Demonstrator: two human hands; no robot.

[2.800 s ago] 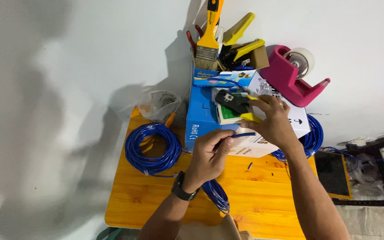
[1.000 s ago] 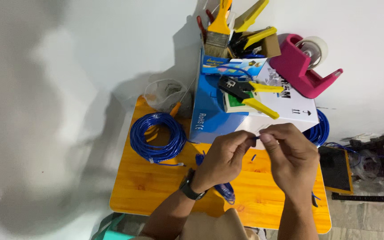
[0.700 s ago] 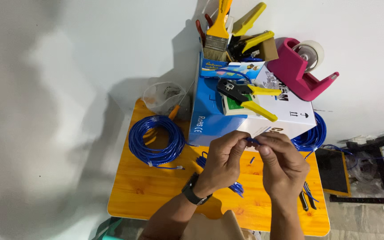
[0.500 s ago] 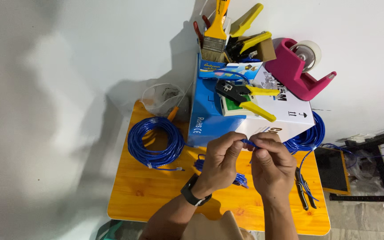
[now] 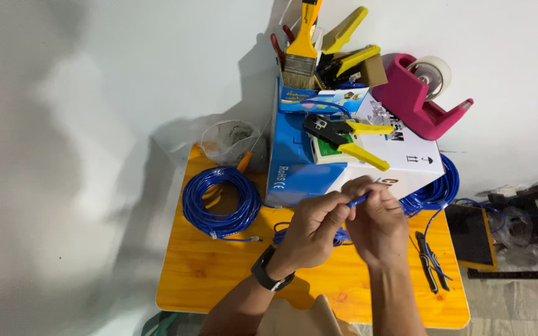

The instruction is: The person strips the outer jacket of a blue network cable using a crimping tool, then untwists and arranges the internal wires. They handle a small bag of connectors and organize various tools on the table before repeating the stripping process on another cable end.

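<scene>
Blue cable end (image 5: 358,200) is sitting pinched between both hands over the middle of the tabletop, just in front of the box; the short visible piece is angling up to the right. Left hand (image 5: 312,225) is closing its grip on the cable, thumb and forefingers pinching it from the left, a black watch (image 5: 268,277) showing on that wrist. Right hand (image 5: 378,223) is curling tight around the same cable from the right, fingers folded in, touching the left hand. More blue cable is trailing beneath the hands onto the wooden tabletop (image 5: 219,280). Blue and white cardboard box (image 5: 300,168) is standing at the far edge of the tabletop, just behind the hands. Black crimping tool with yellow handles (image 5: 344,138) is lying on top of the box. Coiled blue cable (image 5: 220,202) is lying toward the far left corner, well apart from the hands. Clear plastic bag (image 5: 231,140) is sitting just behind that coil at the far left edge. A second blue cable bundle (image 5: 437,186) is lying by the right side of the box. Black pliers (image 5: 429,269) are lying near the right edge, just right of the right hand. Pink tape dispenser (image 5: 415,106) is sitting beyond the box to the right. Yellow-handled paintbrush (image 5: 300,46) is sticking up behind the box among other yellow-handled tools.
</scene>
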